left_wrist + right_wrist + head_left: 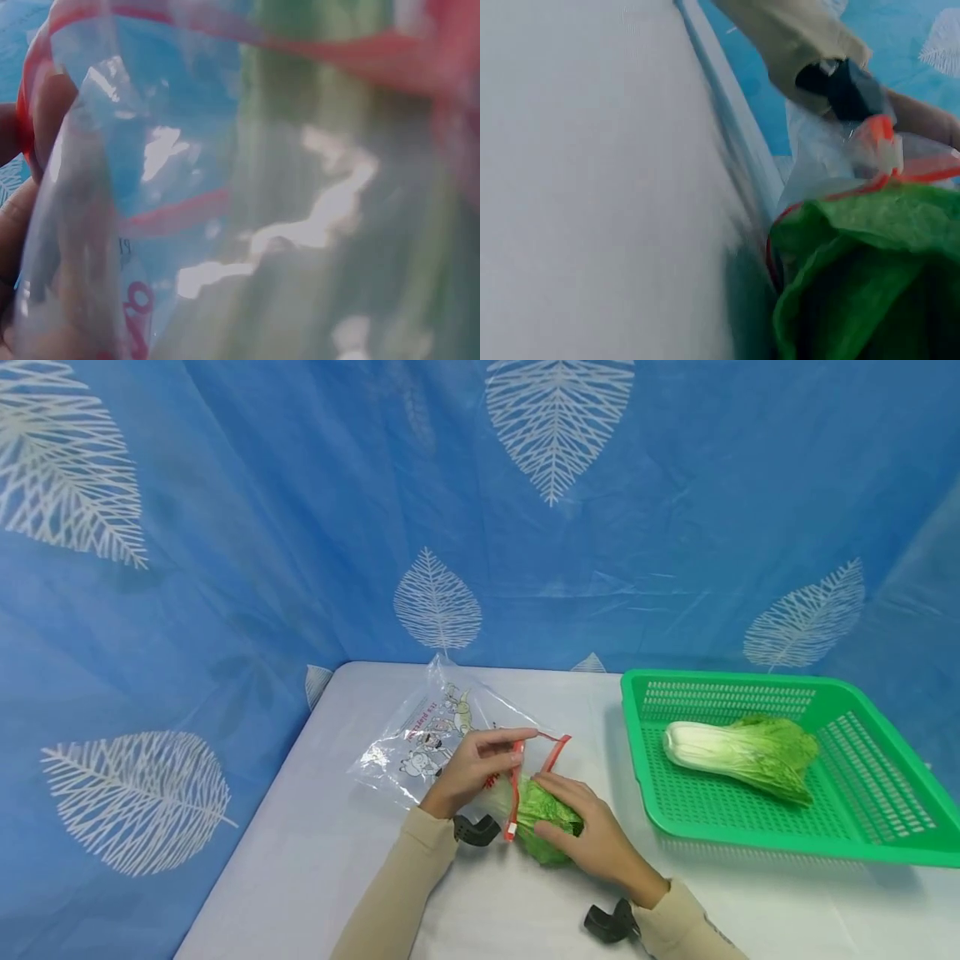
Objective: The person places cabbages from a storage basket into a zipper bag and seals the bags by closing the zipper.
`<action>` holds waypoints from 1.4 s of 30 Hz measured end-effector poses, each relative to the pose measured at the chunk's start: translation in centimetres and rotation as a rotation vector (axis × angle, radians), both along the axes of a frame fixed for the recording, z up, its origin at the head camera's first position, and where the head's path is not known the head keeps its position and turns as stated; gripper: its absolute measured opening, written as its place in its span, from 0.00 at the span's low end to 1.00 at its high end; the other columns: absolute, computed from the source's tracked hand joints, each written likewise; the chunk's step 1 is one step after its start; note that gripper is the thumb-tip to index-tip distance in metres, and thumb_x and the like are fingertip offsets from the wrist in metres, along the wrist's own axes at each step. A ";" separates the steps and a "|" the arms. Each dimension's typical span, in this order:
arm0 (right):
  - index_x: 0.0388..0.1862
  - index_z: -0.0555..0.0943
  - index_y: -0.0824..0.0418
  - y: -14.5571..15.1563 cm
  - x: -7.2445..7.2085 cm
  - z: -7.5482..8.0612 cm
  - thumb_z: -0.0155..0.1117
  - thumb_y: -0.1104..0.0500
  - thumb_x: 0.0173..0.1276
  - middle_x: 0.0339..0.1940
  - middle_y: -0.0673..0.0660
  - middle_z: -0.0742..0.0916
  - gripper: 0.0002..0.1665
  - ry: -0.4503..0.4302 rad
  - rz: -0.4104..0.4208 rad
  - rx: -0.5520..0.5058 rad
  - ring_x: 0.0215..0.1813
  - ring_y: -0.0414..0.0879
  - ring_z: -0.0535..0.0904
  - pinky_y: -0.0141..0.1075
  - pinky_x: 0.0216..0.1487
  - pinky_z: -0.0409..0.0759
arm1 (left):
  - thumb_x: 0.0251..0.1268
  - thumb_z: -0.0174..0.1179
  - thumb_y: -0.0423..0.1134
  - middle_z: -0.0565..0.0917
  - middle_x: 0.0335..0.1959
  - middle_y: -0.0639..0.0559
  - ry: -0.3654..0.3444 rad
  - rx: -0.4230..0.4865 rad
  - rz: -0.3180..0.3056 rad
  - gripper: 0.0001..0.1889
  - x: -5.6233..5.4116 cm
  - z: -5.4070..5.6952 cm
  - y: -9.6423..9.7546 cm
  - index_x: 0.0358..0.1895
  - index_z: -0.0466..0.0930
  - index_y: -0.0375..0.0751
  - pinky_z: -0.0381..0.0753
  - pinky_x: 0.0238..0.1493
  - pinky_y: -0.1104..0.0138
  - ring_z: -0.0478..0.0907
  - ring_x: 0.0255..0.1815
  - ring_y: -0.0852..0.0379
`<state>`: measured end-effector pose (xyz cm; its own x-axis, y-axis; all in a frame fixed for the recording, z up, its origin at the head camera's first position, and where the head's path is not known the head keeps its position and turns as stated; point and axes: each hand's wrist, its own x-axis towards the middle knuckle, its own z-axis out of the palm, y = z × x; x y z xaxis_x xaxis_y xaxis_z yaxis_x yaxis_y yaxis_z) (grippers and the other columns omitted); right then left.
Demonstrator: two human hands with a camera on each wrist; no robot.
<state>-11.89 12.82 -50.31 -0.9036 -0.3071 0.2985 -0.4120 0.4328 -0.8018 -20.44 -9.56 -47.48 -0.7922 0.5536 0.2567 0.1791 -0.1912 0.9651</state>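
A clear zip bag [397, 735] with printed cartoon animals and a red zip rim lies on the table, its mouth facing right. My left hand [480, 766] pinches the red rim between thumb and fingers; in the left wrist view the fingers [54, 112] show at the rim. A Chinese cabbage [546, 850] is partly inside the mouth, and its pale stalk [300, 292] shows through the plastic. My right hand [600, 837] holds the leafy end, thumb on the near side and fingers across the top. Green leaves [892, 217] fill the right wrist view's lower right corner.
To the right stands a green plastic basket [636, 768] with another Chinese cabbage [720, 756] lying in it. A white slider [512, 830] sits at the near end of the zip. Behind the white table [285, 860] hangs a blue leaf-patterned cloth [525, 577].
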 end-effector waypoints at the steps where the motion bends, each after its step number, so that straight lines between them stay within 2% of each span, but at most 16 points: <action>1: 0.71 0.78 0.54 0.0 0.1 0.3 0.67 0.51 0.74 0.71 0.54 0.78 0.28 -0.028 -0.018 -0.029 0.73 0.53 0.71 0.63 0.66 0.70 | 0.72 0.61 0.33 0.80 0.27 0.52 0.003 -0.002 0.000 0.21 0.0 0.0 -0.1 0.65 0.78 0.28 0.63 0.20 0.67 0.66 0.22 0.56; 3: 0.67 0.82 0.53 -0.3 0.1 1.1 0.63 0.51 0.76 0.67 0.53 0.81 0.22 -0.076 -0.073 -0.089 0.71 0.51 0.73 0.61 0.66 0.71 | 0.72 0.61 0.34 0.80 0.27 0.51 0.005 -0.003 0.001 0.22 -0.1 0.1 -0.2 0.65 0.78 0.28 0.61 0.18 0.66 0.64 0.20 0.53; 5: 0.61 0.84 0.50 -0.7 0.0 2.1 0.64 0.47 0.76 0.62 0.50 0.84 0.19 -0.110 -0.139 -0.130 0.69 0.48 0.75 0.59 0.67 0.71 | 0.72 0.61 0.33 0.79 0.26 0.51 0.012 -0.001 0.002 0.22 -0.1 0.2 -0.2 0.65 0.77 0.27 0.61 0.18 0.65 0.63 0.20 0.52; 7: 0.58 0.85 0.47 -1.1 -0.1 3.0 0.68 0.43 0.72 0.59 0.48 0.85 0.19 -0.118 -0.194 -0.120 0.68 0.47 0.76 0.57 0.66 0.72 | 0.72 0.60 0.32 0.79 0.27 0.51 0.015 0.001 -0.003 0.22 -0.1 0.2 -0.2 0.65 0.77 0.25 0.62 0.19 0.65 0.63 0.21 0.51; 9: 0.58 0.84 0.46 -1.3 -0.1 3.3 0.71 0.42 0.69 0.60 0.50 0.85 0.22 -0.104 -0.231 -0.073 0.68 0.50 0.76 0.58 0.66 0.72 | 0.72 0.61 0.33 0.78 0.27 0.51 0.008 0.002 -0.009 0.22 -0.1 0.2 -0.1 0.65 0.77 0.25 0.63 0.20 0.66 0.64 0.22 0.52; 13: 0.69 0.78 0.53 -0.9 0.6 2.2 0.73 0.39 0.66 0.69 0.57 0.80 0.37 -0.131 -0.252 0.037 0.71 0.58 0.72 0.61 0.67 0.70 | 0.73 0.61 0.33 0.79 0.29 0.51 -0.001 -0.001 -0.018 0.21 0.0 0.1 0.2 0.65 0.79 0.30 0.65 0.21 0.68 0.66 0.23 0.55; 16: 0.76 0.71 0.58 -0.1 1.2 0.9 0.71 0.35 0.65 0.72 0.61 0.77 0.47 -0.172 -0.230 0.124 0.72 0.61 0.71 0.62 0.67 0.70 | 0.73 0.60 0.32 0.80 0.29 0.50 0.017 -0.014 -0.030 0.19 -0.1 0.2 0.2 0.65 0.80 0.32 0.64 0.21 0.67 0.66 0.23 0.55; 21: 0.77 0.70 0.57 0.4 1.8 -0.3 0.71 0.31 0.62 0.71 0.59 0.77 0.52 -0.163 -0.192 0.190 0.71 0.60 0.72 0.63 0.66 0.71 | 0.73 0.60 0.31 0.81 0.28 0.48 0.065 -0.033 -0.035 0.19 -0.4 0.3 0.2 0.64 0.80 0.30 0.64 0.20 0.66 0.67 0.23 0.53; 24: 0.75 0.72 0.54 0.2 1.9 -0.8 0.73 0.33 0.61 0.67 0.54 0.80 0.49 -0.119 -0.199 0.145 0.68 0.55 0.75 0.60 0.65 0.73 | 0.72 0.59 0.29 0.81 0.28 0.48 0.066 -0.031 -0.032 0.20 -0.3 0.3 0.2 0.64 0.79 0.28 0.65 0.20 0.67 0.69 0.23 0.53; 28: 0.71 0.77 0.52 -0.3 2.1 -1.3 0.78 0.41 0.61 0.58 0.47 0.84 0.42 -0.046 -0.223 0.062 0.61 0.47 0.80 0.53 0.59 0.79 | 0.72 0.59 0.28 0.81 0.28 0.49 0.046 -0.028 -0.037 0.20 -0.1 0.1 0.2 0.65 0.78 0.26 0.68 0.23 0.68 0.72 0.25 0.54; 33: 0.67 0.82 0.49 -0.4 2.1 -1.6 0.80 0.52 0.60 0.53 0.42 0.85 0.34 -0.020 -0.247 -0.064 0.57 0.42 0.82 0.39 0.57 0.81 | 0.73 0.59 0.29 0.81 0.28 0.48 0.050 -0.016 -0.051 0.20 0.0 0.3 0.3 0.65 0.77 0.26 0.66 0.22 0.66 0.69 0.24 0.53; 38: 0.65 0.84 0.53 0.0 1.8 -0.8 0.79 0.61 0.60 0.53 0.45 0.86 0.32 0.016 -0.200 -0.172 0.57 0.42 0.82 0.28 0.56 0.79 | 0.74 0.59 0.32 0.81 0.28 0.48 0.053 0.018 -0.081 0.21 0.2 0.8 0.4 0.66 0.77 0.27 0.60 0.16 0.62 0.62 0.19 0.51; 42: 0.65 0.84 0.56 0.4 1.6 0.6 0.78 0.66 0.60 0.52 0.49 0.86 0.32 0.070 -0.148 -0.215 0.54 0.41 0.83 0.27 0.50 0.81 | 0.75 0.60 0.36 0.80 0.28 0.49 0.061 0.058 -0.086 0.23 0.4 1.5 0.4 0.67 0.75 0.26 0.60 0.17 0.62 0.65 0.21 0.50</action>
<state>-10.34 13.23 -49.74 -0.9086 -0.0964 0.4063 -0.4150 0.3154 -0.8534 -20.04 -9.15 -45.95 -0.7244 0.6016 0.3366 0.2175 -0.2639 0.9397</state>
